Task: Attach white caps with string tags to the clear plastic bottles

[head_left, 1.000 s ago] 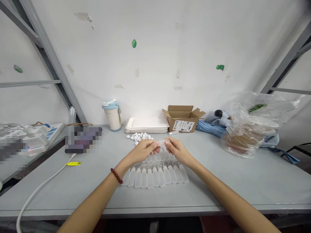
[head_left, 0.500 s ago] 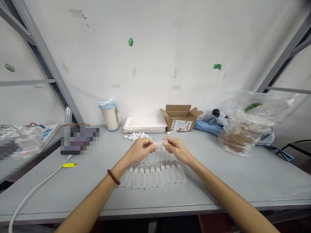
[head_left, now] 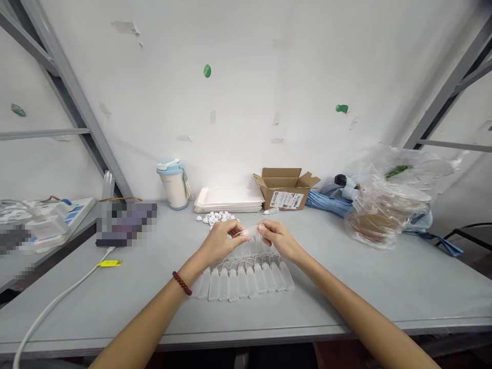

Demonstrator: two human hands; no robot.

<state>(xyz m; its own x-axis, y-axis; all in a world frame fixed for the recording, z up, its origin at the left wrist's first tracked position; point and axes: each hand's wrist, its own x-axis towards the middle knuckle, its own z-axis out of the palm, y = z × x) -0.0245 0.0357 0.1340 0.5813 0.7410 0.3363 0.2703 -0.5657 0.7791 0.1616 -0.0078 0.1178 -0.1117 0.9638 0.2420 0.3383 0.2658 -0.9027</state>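
Observation:
My left hand [head_left: 223, 239] pinches one end of a small translucent plastic bottle [head_left: 251, 231] between thumb and fingers. At its other end, the thumb and fingertips of my right hand [head_left: 280, 240] are closed on it. The bottle lies nearly level in the air, partly covered by my fingers. Below, several similar flat bottles [head_left: 233, 285] with thin white cord loops lie side by side on the table. A second row [head_left: 249, 249] behind them is partly hidden by my hands. Beyond my left hand is a pile of small white caps [head_left: 217, 217].
On the grey table [head_left: 134, 302], a stack of white envelope-like packets [head_left: 230, 200] lies beside an open cardboard box [head_left: 286, 199]. One single bottle [head_left: 271, 210] lies before the box. A tumbler [head_left: 173, 187] stands left; blue cloth [head_left: 330, 201] and plastic-wrapped rolls [head_left: 378, 220] are right.
The held bottle has turned slightly between my fingers, and both hands have shifted a little. The view has tilted slightly; the rows on the table look the same.

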